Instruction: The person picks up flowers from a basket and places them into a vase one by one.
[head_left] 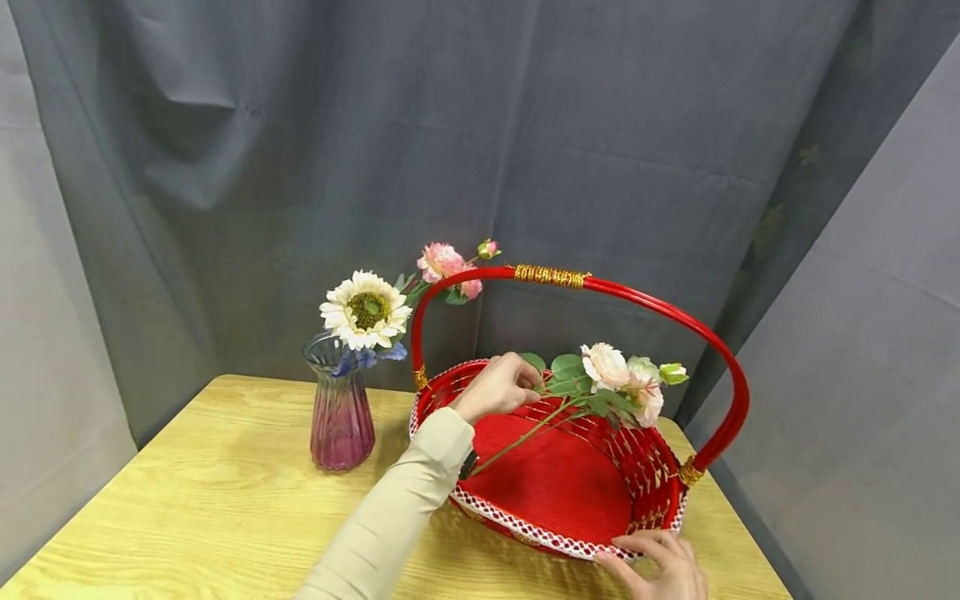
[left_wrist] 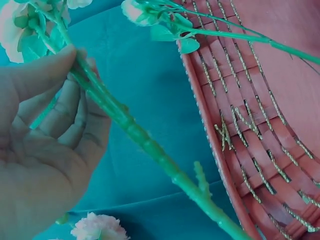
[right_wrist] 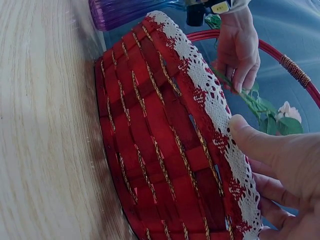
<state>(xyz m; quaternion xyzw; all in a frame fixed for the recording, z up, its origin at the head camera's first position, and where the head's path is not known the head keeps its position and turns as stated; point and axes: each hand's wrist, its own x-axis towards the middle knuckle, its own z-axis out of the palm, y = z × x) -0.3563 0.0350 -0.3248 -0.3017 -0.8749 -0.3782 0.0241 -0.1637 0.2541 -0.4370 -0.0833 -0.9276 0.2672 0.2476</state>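
My left hand (head_left: 498, 387) is over the far left part of a red woven basket (head_left: 540, 533) with white lace trim. In the left wrist view its thumb and fingers pinch a thick green flower stem (left_wrist: 150, 145). Pale pink roses (head_left: 603, 367) with green leaves reach over the basket's right side. A second, thinner stem (left_wrist: 225, 34) crosses the basket in the left wrist view; whether it joins the held one, I cannot tell. My right hand (head_left: 663, 567) grips the near right rim, thumb on the lace trim (right_wrist: 210, 90), fingers partly hidden behind it.
A tall red handle (head_left: 660, 308) bound with gold arches over the basket. Left of it on the wooden table (head_left: 210, 492) stands a purple glass vase (head_left: 341, 425), holding a white sunflower (head_left: 367, 310), blue petals and pink flowers (head_left: 442, 262). Grey curtains (head_left: 337, 150) hang behind.
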